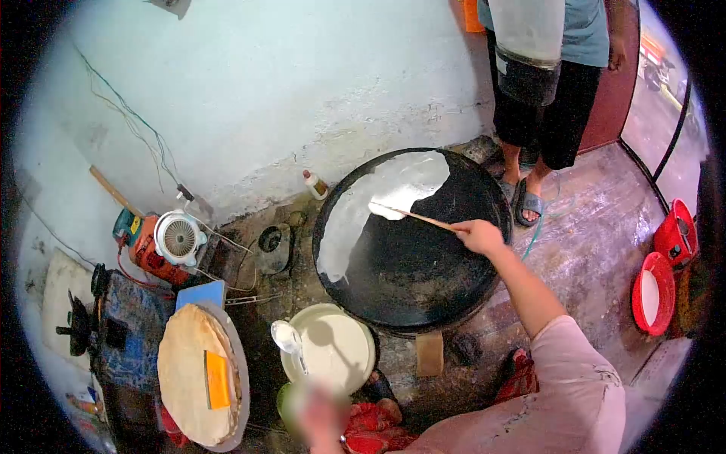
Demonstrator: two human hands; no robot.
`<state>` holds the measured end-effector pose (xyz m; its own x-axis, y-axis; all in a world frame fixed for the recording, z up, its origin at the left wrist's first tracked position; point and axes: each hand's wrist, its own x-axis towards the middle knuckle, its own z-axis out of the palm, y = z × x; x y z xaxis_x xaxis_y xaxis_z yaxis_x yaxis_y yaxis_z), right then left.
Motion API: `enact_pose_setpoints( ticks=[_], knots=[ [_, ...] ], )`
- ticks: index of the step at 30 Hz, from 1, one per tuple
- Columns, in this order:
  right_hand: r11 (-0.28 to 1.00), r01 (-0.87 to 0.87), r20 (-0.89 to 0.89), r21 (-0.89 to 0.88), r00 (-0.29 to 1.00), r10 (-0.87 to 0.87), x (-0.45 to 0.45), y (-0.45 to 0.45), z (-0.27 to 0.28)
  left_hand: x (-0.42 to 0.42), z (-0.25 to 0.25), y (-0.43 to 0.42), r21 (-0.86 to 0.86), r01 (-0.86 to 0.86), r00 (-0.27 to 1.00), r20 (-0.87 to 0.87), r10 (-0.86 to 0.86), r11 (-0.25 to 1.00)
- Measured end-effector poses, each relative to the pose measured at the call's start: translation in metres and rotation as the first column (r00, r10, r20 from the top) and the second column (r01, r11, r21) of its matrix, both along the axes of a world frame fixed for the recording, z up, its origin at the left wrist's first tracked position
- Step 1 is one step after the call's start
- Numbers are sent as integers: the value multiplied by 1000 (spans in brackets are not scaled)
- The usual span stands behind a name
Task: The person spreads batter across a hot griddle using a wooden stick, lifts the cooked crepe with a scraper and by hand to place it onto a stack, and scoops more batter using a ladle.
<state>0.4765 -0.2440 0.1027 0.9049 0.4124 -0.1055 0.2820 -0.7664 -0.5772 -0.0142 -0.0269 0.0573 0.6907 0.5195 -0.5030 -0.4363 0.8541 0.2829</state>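
Observation:
My right hand [480, 236] grips the handle of a thin wooden batter spreader [427, 219]. Its far end lies in white batter [401, 185], which forms a wide curved band over the upper and left part of a large round black griddle [408, 272]. Low in the view, my left hand [321, 424] is blurred. A metal ladle [286, 337] points up from it, raised over the left rim of a pale basin [370, 356] of batter and casting a shadow there. Part of a green container [284, 401] shows beside my left hand.
Left stands a stack of flatbreads [181, 371] with an orange scraper [217, 380] on top. Behind it are a blower [180, 234] and wires. A bottle [315, 185] stands by the wall. Another person [548, 113] stands behind the griddle. Red basins [654, 295] sit right.

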Motion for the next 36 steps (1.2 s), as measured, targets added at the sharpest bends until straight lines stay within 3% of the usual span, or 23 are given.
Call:
enact_pose_setpoints(
  ticks=[1,2,4,6,7,10,12,13,14,16,18,20,22,24,25,26,28,29,30,31,32,34,36],
  knots=[
    [1000,31,148,5,988,-32,3,-13,-10,8,16,-3,-84,-11,1000,9,12,996],
    [986,162,139,42,976,-166,6,-22,-17,12,25,-5,-116,-5,1000,4,6,993],
    [945,258,48,200,961,-272,22,-28,-57,18,36,-8,-146,1,1000,-8,-2,989],
    [976,161,-44,149,987,-156,12,-3,-69,22,46,-11,-170,4,1000,-17,-7,985],
    [993,43,-53,107,998,-37,0,10,-60,22,50,-13,-186,3,1000,-19,-7,983],
    [999,-33,-68,24,997,35,-23,19,-14,22,57,-13,-205,0,1000,-17,-3,979],
    [997,-50,-121,55,991,57,-17,9,0,18,54,-12,-222,7,1000,-3,-8,975],
    [998,54,-73,29,996,-52,-17,11,-4,17,53,-12,-242,10,1000,11,-8,970],
    [999,47,-74,24,996,-45,-14,16,-21,18,52,-13,-266,16,1000,27,-9,964],
    [982,-41,-15,182,999,44,-18,31,-42,17,52,-13,-307,24,998,59,-6,952],
    [997,-55,-113,46,992,60,-31,37,-36,15,50,-13,-350,35,996,92,-3,936],
    [982,-183,-14,-55,983,183,-38,17,-4,11,47,-11,-423,56,987,159,13,904],
    [988,-149,-8,31,989,150,-41,-10,8,6,43,-8,-477,80,976,215,27,875],
    [981,174,19,88,984,-177,-41,-16,-22,1,36,-8,-340,58,988,152,-6,939],
    [960,216,-46,177,976,-211,-43,-11,-38,0,35,-11,-295,51,992,128,-14,954],
    [955,26,56,297,997,-44,-30,-3,-95,6,45,-16,-227,27,998,54,-15,974],
    [981,-43,-9,188,999,46,-73,26,-57,19,69,-24,-76,-11,996,-92,4,997],
    [982,-48,-12,185,999,51,-78,26,-49,20,75,-27,-110,-12,998,-68,5,994],
    [985,-102,-42,136,993,109,-78,28,-42,14,68,-22,-194,53,992,126,-29,980],
    [983,-158,-70,90,984,164,-78,31,-31,13,69,-22,-186,31,998,54,-22,982],
    [991,-110,-120,82,986,119,-81,29,-6,14,70,-23,-180,8,1000,-17,-12,984],
    [993,18,-40,117,999,-13,-83,39,-21,14,72,-24,-156,1,999,-31,-6,988],
    [991,-60,-66,117,995,68,-90,47,-37,8,72,-23,-125,-2,999,-52,-5,992]
  ],
)
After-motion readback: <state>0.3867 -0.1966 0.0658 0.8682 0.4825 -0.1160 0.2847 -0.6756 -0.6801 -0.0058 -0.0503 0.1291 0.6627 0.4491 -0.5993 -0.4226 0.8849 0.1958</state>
